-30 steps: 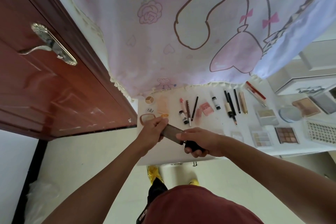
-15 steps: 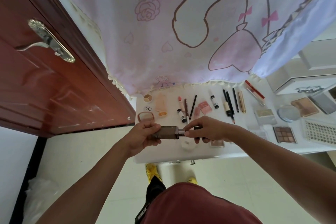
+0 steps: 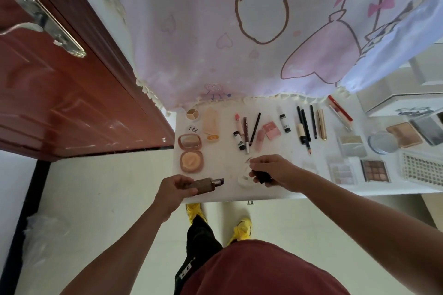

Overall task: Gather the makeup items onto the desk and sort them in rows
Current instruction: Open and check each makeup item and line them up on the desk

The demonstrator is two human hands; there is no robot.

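Note:
My left hand [image 3: 173,189] grips a brown foundation bottle [image 3: 206,184] with its pump nozzle bared, just over the front left of the white desk [image 3: 223,153]. My right hand [image 3: 275,171] holds the bottle's black cap [image 3: 262,177], pulled away to the right above a small white item. On the desk lie an open round compact [image 3: 190,153], pencils and lipsticks [image 3: 247,133], a pink case [image 3: 271,130], more pencils [image 3: 305,127], a gold tube [image 3: 321,124] and eyeshadow palettes [image 3: 375,170].
A red-brown door [image 3: 60,84] with a metal handle stands at the left. A pink cartoon curtain [image 3: 239,31] hangs over the desk's back. A white lattice basket [image 3: 422,169] and white boxes sit at the right. My yellow shoes [image 3: 243,229] are under the desk's front edge.
The cap has come off the bottle: my right hand has drawn it to the right while my left hand kept the bottle. The view has dipped closer to the desk.

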